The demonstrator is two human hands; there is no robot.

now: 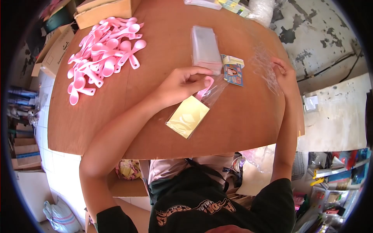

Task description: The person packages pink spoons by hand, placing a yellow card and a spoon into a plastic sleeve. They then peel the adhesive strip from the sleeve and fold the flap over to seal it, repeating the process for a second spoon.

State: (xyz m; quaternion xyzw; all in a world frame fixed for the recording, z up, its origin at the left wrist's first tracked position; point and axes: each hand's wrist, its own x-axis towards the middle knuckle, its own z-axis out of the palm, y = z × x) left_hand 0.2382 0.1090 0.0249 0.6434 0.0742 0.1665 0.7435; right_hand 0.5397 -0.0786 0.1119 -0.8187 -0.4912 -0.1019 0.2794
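Observation:
My left hand (186,83) is closed, pinching the top of a clear plastic bag (213,93) together with the handle of a pink spoon (203,90). A pale yellow card (188,116) fills the lower part of this bag and hides the rest of the spoon. At the right, my right hand (285,77) has its fingers curled at the edge of a tangle of thin clear plastic strips (264,68). The fingers seem to pinch a strip, though it is hard to see. Just beyond my left hand lies a stack of flat clear bags (205,46), beside small blue printed cards (233,74).
A heap of pink spoons (103,52) covers the table's left side. Behind it stands a cardboard box (103,14). A roll of clear wrap (259,11) and more packs sit at the far edge. The brown table (128,132) curves close to my lap.

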